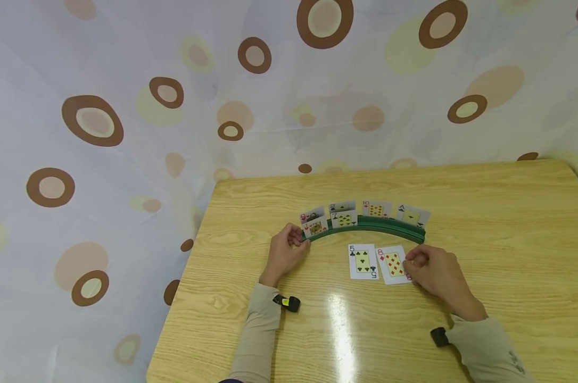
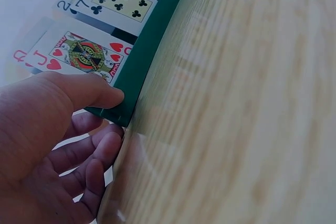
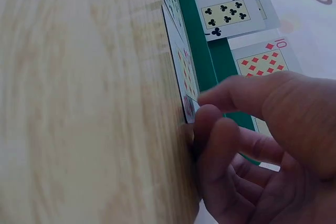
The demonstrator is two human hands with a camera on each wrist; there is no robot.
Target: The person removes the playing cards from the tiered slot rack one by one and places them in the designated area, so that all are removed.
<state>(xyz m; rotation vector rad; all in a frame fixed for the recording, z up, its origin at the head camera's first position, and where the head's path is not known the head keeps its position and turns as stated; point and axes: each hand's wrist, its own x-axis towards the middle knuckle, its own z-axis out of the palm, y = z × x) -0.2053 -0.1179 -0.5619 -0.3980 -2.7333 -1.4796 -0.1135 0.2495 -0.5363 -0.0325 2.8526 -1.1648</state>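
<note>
A curved green card holder (image 1: 389,225) stands on the table with several playing cards upright in it. My left hand (image 1: 286,251) grips the holder's left end, thumb on its front, beside the jack of hearts (image 2: 84,53). In front of the holder, the five of clubs (image 1: 363,261) and the eight of diamonds (image 1: 392,265) lie face up side by side. My right hand (image 1: 437,274) pinches the right edge of the eight of diamonds between thumb and index finger. That card's lower right corner is partly covered by the fingers.
The seven of clubs (image 1: 344,219) stands in front of a two (image 1: 340,206) in the holder. Further right are the ten of diamonds (image 1: 377,209) and an ace (image 1: 412,215). A patterned sheet (image 1: 289,143) rises behind the wooden table (image 1: 509,239).
</note>
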